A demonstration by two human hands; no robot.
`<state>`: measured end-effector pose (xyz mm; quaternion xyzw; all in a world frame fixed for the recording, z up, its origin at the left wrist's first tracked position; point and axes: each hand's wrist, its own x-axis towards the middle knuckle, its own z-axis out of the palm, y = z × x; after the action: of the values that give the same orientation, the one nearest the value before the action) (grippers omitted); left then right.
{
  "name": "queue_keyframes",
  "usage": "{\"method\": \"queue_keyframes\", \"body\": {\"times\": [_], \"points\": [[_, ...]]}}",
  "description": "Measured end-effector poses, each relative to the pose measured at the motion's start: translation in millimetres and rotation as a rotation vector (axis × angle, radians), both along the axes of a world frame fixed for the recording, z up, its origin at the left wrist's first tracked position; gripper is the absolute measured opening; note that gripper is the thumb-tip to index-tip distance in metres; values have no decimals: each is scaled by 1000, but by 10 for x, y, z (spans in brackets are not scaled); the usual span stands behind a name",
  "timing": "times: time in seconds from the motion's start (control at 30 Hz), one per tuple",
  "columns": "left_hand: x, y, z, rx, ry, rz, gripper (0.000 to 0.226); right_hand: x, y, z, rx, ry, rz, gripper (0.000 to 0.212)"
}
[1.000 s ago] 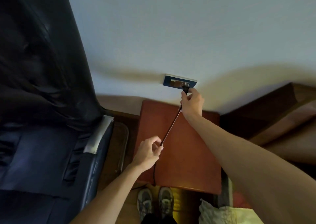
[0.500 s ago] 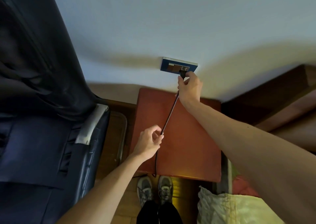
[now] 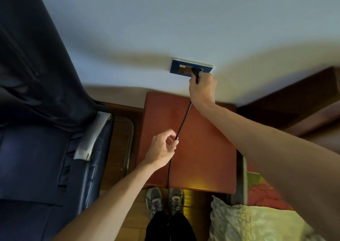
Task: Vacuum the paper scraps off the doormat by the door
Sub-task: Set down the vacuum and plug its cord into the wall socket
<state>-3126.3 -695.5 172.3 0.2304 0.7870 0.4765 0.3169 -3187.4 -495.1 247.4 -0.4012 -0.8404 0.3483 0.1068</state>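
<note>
A dark blue wall socket [image 3: 176,67] sits low on the white wall. My right hand [image 3: 203,88] grips a black plug [image 3: 196,73] that is pressed against the socket's right side. From the plug a black power cord [image 3: 183,123] runs down across a red-brown side table [image 3: 206,156]. My left hand [image 3: 161,149] pinches the cord over the table's left half, and below that hand the cord drops off the front edge. No vacuum, doormat or paper scraps are in view.
A dark blue leather armchair [image 3: 42,158] with a silver trim fills the left. Dark wooden furniture [image 3: 294,97] stands at the right. A crumpled pale bag [image 3: 253,222] lies at the bottom right. My grey shoes [image 3: 163,202] stand on the wooden floor.
My right hand has brought the plug up and left to the socket's right side. My left hand has kept its pinch on the cord, which now hangs a little slacker.
</note>
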Motion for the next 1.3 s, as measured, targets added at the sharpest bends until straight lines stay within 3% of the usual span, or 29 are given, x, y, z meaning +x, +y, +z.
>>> {"method": "queue_keyframes", "body": {"times": [0.33, 0.47, 0.6, 0.83, 1.1, 1.3], "points": [[-130, -95, 18, -58, 14, -30, 3, 14, 8, 54, 25, -34, 48, 29], [-293, -136, 172, -168, 104, -95, 12, 85, -24, 197, 130, -185, 124, 24], [-542, -176, 464, -247, 227, -84, 36, 270, -45, 350, 134, -357, 293, 41], [-787, -291, 1192, -560, 316, -198, 76, 590, -70, 924, 209, -614, 476, 79], [-401, -576, 2159, -674, 413, -110, 83, 994, -185, 1776, 294, -672, 630, 88], [220, -975, 2830, -744, 512, 10, 71, 1427, -381, 2378, 378, -583, 775, 85]]}}
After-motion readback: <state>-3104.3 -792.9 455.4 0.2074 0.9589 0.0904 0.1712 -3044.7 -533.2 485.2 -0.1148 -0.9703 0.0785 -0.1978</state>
